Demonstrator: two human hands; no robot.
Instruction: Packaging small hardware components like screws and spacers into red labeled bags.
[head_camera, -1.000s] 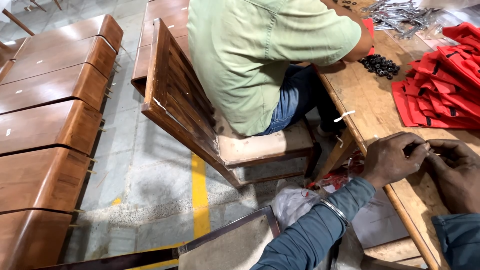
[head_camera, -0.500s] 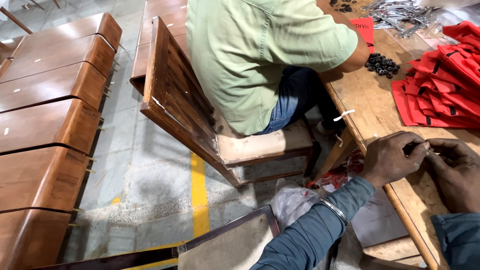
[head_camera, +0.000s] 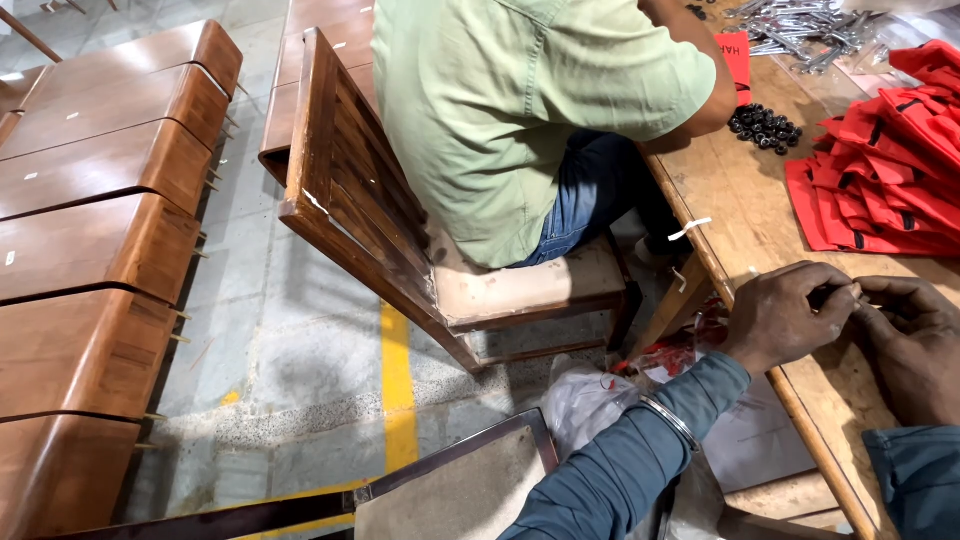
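Where the view begins at the left, a row of brown wooden panels (head_camera: 100, 230) lies stacked edge to edge on the grey floor (head_camera: 300, 370), which carries a yellow painted line (head_camera: 398, 390). Next comes a wooden chair (head_camera: 350, 210) with a slatted back, on which a co-worker in a pale green shirt (head_camera: 500, 110) and blue jeans sits facing the counter (head_camera: 745, 215). Below the chair, a crumpled plastic bag (head_camera: 585, 405) rests near the counter's edge. Further right, the left hand (head_camera: 790, 315), in a blue-grey sleeve with a metal bangle at the wrist, sits on the counter with its fingers curled and pinched on a small item (head_camera: 855, 292), too small and too hidden to tell what it is. The right hand (head_camera: 915, 345) meets it, the fingertips of both hands touching around that same piece at the counter's near edge. Beyond them, a cluster of small black parts (head_camera: 765, 127) lies by the co-worker's elbow, a heap of red pieces (head_camera: 885, 165) with black marks fills the right side, and shiny metal parts (head_camera: 800, 25) lie at the top.
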